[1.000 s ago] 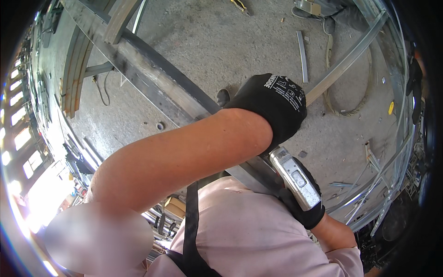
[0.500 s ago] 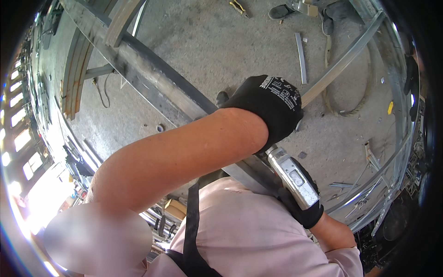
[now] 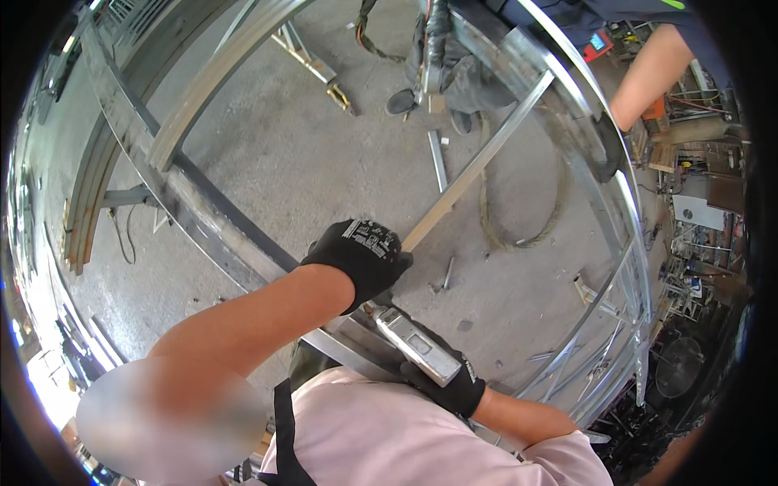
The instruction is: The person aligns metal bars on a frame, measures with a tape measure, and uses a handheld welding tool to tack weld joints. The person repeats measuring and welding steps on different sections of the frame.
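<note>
My left hand (image 3: pixel 356 257), in a black glove, is closed at the near end of a narrow metal bar (image 3: pixel 478 162). Most of its fingers are hidden beneath the glove's back. Against my body, my right hand (image 3: pixel 450 393), also gloved, grips a silver tool with a boxy rectangular body (image 3: pixel 421 348). The tool's narrow end points up toward my left hand, and I cannot make out its kind. Under both hands runs a long grey steel beam (image 3: pixel 219 211), slanting from the upper left to my waist. The narrow bar slants away from it toward the far frame.
Across the right side curves a shiny metal frame (image 3: pixel 628 206). A co-worker's gloved hand (image 3: pixel 608 146) rests at it. Pliers (image 3: pixel 339 97), a short metal strip (image 3: pixel 438 160) and a looped cable (image 3: pixel 519 243) lie on the concrete floor. Brown steel profiles (image 3: pixel 85 194) stand at left.
My view has shifted, so the hands appear further left and the far frame shows more. A co-worker's arm has come into view at the upper right. Both hands keep much the same pose.
</note>
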The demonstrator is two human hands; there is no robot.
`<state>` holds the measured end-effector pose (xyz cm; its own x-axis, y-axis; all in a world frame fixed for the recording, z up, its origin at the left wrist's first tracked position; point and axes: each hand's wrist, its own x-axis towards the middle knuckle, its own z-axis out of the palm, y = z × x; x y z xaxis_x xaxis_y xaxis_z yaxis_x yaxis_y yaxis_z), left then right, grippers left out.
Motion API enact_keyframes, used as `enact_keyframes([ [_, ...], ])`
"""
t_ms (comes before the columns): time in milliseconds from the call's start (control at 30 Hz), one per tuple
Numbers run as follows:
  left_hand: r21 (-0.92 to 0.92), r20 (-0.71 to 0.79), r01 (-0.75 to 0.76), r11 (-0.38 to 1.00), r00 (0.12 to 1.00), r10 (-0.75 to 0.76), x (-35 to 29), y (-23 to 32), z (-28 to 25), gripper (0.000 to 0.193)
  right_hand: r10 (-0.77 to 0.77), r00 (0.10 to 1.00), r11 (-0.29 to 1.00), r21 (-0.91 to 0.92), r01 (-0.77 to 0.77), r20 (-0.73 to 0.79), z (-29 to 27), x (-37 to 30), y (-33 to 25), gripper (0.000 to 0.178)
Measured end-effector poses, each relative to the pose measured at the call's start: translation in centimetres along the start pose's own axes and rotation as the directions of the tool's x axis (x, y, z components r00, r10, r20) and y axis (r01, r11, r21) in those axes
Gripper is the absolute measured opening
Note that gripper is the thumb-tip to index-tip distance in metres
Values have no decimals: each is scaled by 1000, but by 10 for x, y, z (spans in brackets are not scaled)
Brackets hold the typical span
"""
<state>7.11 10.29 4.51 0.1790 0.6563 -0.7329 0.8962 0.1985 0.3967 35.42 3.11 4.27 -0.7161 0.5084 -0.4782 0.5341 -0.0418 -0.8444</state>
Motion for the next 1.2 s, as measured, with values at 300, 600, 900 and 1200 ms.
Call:
enact_keyframes([
  [300, -82, 21, 34, 996, 999, -32, -3, 1, -3, 58, 52, 998, 984, 169, -58, 41, 1, -7, 5, 55],
  [600, -30, -68, -7, 1000, 998, 5, 3, -2, 7, 54, 23, 998, 996, 87, -28, 53, -18, -25, 12, 32],
  [900, -60, -43, 47, 997, 998, -50, 3, 2, 4, 50, 294, 945, 908, 269, -322, 140, -30, -33, -18, 41],
  [1200, -50, -40, 49, 998, 998, -51, -5, 5, -5, 51, 237, 967, 918, 303, -256, 97, -25, -32, -22, 31],
])
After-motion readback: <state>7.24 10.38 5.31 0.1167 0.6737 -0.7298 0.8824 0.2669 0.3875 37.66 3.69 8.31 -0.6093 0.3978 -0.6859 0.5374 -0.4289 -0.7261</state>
